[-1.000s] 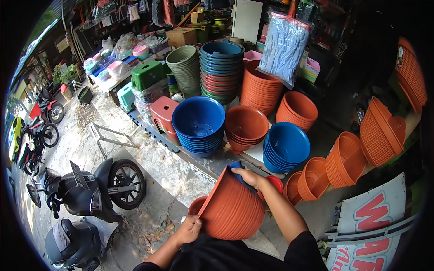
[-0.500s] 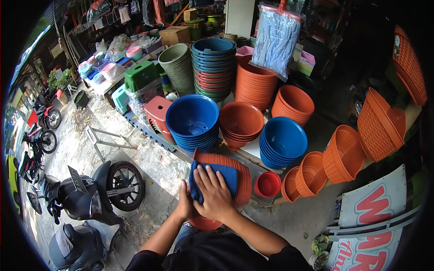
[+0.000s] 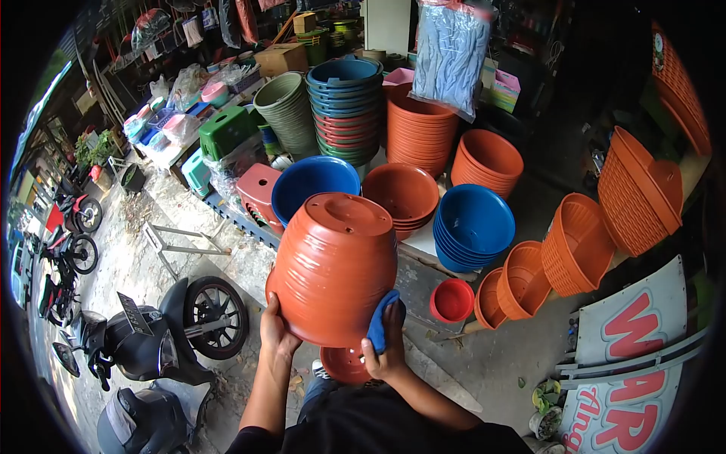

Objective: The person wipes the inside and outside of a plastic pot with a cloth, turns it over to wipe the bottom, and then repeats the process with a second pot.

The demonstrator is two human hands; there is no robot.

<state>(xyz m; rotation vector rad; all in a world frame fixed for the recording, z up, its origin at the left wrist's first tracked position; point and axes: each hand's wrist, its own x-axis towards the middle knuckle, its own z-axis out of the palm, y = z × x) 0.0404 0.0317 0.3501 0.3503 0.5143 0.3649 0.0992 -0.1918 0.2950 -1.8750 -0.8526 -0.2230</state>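
A terracotta-coloured plastic plant pot [image 3: 333, 265] is held up in front of me, its base with small holes turned up and away. My left hand [image 3: 280, 331] grips its lower left edge, thumb on the outer side. My right hand [image 3: 388, 349] is closed round a folded blue cloth [image 3: 376, 327], which touches the pot's lower right side. Part of the right fingers is hidden behind the cloth. Beneath the held pot, another reddish pot [image 3: 344, 365] shows near my feet.
Ahead stand stacked blue pots [image 3: 318, 181], brown pots [image 3: 401, 193] and more blue pots [image 3: 473, 223]. A small red pot [image 3: 452, 301] and a row of orange wall planters [image 3: 578, 246] are on the right. A motorbike [image 3: 166, 325] is parked at left, a sign [image 3: 628, 363] at lower right.
The pot has been lifted and tipped so its base shows. My right hand has moved from lying flat on the cloth to gripping it at the pot's right side; my left now grips the left edge.
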